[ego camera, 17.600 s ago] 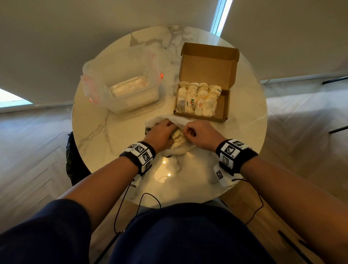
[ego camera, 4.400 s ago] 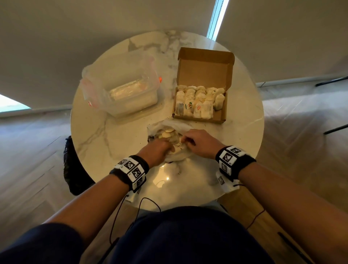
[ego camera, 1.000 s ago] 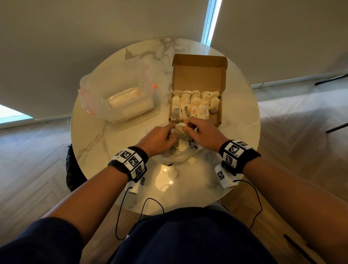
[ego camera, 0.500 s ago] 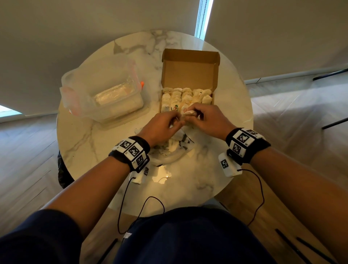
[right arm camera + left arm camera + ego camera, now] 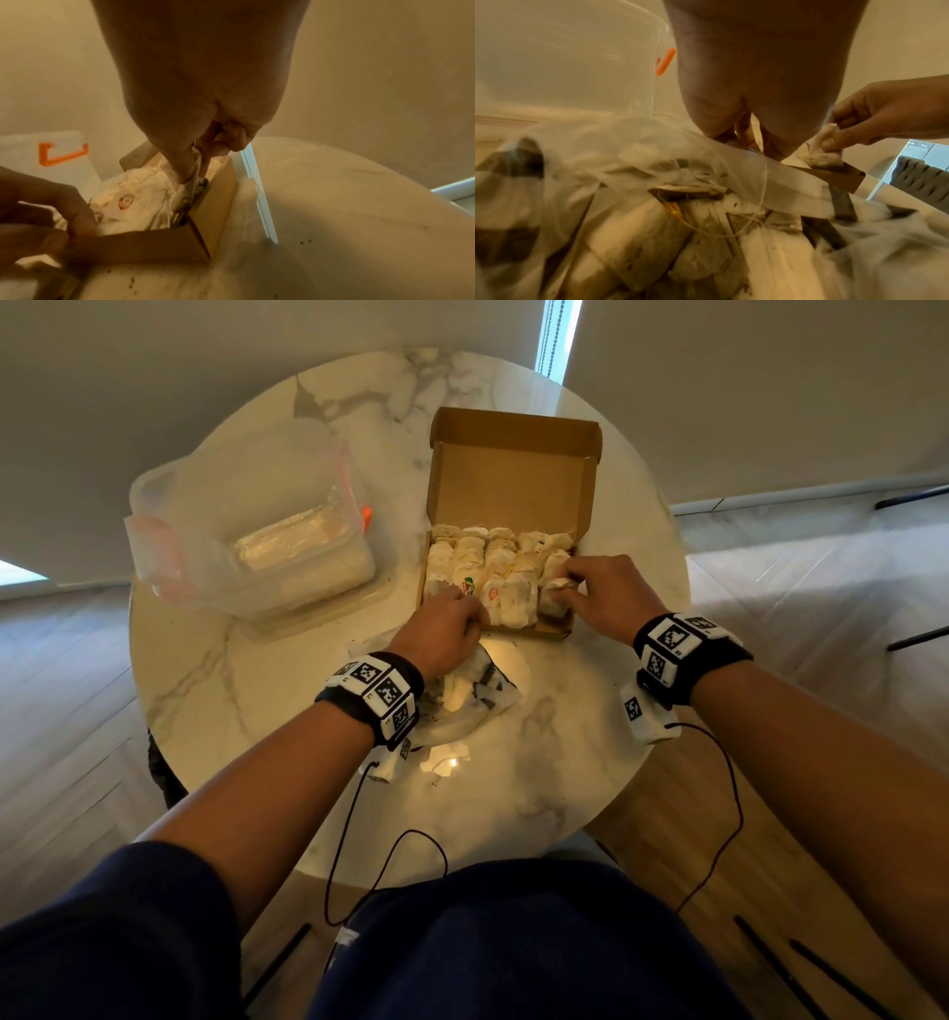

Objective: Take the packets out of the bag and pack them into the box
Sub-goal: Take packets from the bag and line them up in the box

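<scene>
Marble table [image 5: 539,762]; right hand [image 5: 606,593] pinching packet [image 5: 554,603], left hand [image 5: 441,629] on box [image 5: 513,469].

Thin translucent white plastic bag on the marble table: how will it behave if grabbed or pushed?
Likely floppy: the thin translucent white plastic bag lies crumpled and flattened by the left hand. Probably light, so a push may slide or bunch it on the glossy marble table. Loose tea-bag packets inside could spill if it is lifted by one edge.

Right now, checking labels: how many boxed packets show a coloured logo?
2, both in the near row of the box: one logo packet by the left hand, the other just right of it. More may be hidden.
</scene>
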{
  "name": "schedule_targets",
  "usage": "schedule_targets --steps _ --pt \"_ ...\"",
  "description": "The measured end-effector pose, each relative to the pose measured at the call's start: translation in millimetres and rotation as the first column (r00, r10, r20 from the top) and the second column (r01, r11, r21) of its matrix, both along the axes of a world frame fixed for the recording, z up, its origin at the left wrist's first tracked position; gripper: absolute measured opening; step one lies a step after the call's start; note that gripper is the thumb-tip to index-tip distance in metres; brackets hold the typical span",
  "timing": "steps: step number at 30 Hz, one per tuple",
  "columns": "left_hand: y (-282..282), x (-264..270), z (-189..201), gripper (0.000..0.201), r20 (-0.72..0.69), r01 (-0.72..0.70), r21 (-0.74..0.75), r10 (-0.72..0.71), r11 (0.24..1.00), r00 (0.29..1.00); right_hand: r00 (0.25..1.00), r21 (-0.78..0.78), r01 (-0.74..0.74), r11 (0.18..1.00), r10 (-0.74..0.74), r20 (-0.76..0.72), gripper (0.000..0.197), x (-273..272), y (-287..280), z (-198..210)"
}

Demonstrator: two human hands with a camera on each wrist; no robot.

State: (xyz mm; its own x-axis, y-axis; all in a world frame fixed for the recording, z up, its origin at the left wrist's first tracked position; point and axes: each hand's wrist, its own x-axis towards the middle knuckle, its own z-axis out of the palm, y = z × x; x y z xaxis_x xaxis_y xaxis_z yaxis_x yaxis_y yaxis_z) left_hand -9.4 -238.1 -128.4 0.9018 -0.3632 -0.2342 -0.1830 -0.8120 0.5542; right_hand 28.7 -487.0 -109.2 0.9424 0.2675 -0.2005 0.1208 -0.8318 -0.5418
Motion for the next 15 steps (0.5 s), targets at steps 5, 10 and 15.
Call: schedule_targets --steps 5,10,15 --pt "0 -2 -3 0.024 -0.004 -0.021 0.0 0.021 1.0 1.0 0.999 -0.089 -0.018 0.996 0.015 -0.042 0.013 6 10 -12" --pt "1 -2 -5 0.025 -0.005 -0.012 -0.006 0.012 1.0 1.0 0.995 -0.081 0.068 0.994 -0.061 0.078 0.023 8 14 -18" --pt "3 -1 -5 0.024 -0.005 0.002 -0.011 -0.002 1.0 1.0 0.993 -0.104 0.067 0.992 -0.055 0.109 0.017 10 17 -23"
